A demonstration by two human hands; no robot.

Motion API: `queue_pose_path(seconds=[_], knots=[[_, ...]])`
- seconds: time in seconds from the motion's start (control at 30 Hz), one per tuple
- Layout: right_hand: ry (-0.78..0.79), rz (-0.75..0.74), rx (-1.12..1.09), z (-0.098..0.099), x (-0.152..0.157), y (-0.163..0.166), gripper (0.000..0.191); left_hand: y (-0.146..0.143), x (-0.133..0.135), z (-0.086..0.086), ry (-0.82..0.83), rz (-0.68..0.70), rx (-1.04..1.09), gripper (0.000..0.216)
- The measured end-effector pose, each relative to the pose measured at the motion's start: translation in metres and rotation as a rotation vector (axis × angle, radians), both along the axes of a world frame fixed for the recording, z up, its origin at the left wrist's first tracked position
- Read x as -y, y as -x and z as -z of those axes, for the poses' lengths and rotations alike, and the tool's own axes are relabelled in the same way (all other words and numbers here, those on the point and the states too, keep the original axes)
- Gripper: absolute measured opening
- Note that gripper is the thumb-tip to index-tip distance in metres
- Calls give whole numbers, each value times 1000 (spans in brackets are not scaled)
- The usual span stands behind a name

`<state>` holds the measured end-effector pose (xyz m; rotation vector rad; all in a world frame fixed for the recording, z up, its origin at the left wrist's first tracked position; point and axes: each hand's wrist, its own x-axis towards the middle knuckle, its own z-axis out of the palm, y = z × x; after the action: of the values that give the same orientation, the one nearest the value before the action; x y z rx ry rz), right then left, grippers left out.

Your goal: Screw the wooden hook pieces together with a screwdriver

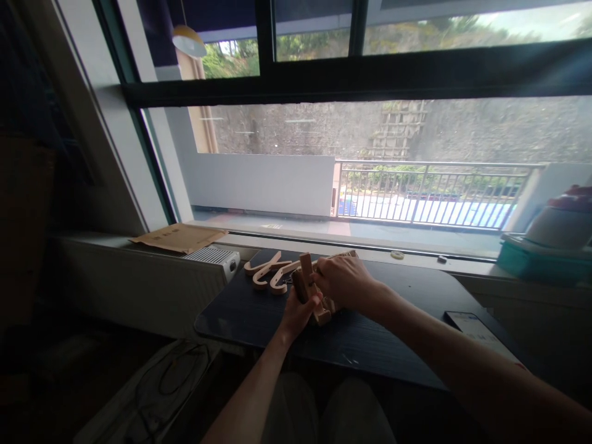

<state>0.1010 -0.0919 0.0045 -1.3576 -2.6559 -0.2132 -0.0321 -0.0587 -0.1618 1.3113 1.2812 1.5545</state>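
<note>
My left hand is closed around a light wooden hook held above the dark table, its upper end tilted left. Against its left side is a darker brown piece, partly hidden by my fingers. My right hand is closed at the hook's face, thumb and fingers pinched together. Whatever small thing they pinch is hidden. Left of my hands, several curved wooden hooks lie on the table. A light brown item shows partly behind my right hand.
The dark table stands against the window sill. A phone lies near its right edge. A brown paper envelope rests at the left by a white radiator. A small ring-shaped roll and a teal box are on the sill.
</note>
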Motion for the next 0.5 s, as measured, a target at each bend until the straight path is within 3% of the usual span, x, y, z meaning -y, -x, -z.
queue_pose_path(seconds=[0.23,0.5], knots=[[-17,-151,155,-27,11,1,21,0,-2,2,15,-15,-18,50],[-100,-132,138,-15,5,-5,16,1,-2,6,-8,-4,8,48]])
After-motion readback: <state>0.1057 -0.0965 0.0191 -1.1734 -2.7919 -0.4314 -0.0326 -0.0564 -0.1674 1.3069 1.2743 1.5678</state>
